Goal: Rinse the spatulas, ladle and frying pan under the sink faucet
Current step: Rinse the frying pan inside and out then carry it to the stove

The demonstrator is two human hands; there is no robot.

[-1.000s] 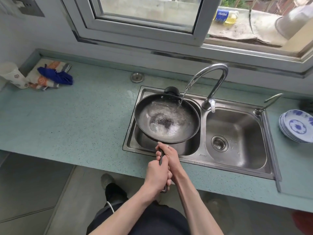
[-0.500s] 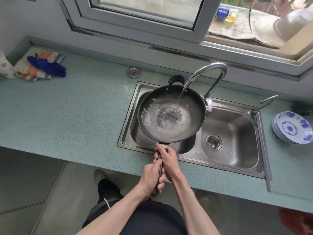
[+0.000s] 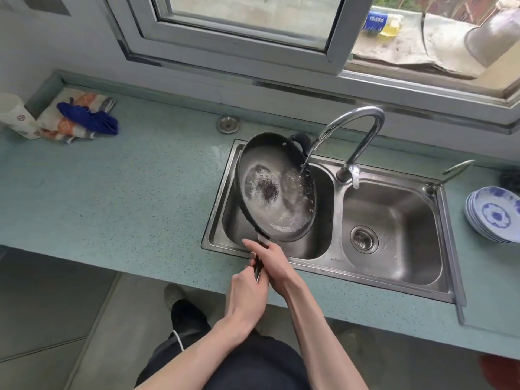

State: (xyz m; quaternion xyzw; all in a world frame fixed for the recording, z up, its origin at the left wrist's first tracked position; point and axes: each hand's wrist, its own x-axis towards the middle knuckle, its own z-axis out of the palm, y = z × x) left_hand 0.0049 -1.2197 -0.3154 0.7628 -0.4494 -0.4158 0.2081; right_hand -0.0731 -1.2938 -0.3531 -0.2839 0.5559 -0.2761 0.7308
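Both hands — left hand (image 3: 247, 291), right hand (image 3: 274, 263) — fingers clenched round the tilted frying pan (image 3: 277, 190) handle, under faucet (image 3: 354, 130) water.

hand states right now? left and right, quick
Left hand: closed around the frying pan handle.
Right hand: closed around the same handle, nearer the pan.

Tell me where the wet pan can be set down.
Free: the counter between the cloths and the sink, and the right basin. Crowded: the far right, with stacked plates, and the left basin, where both hands hold the pan under the faucet.
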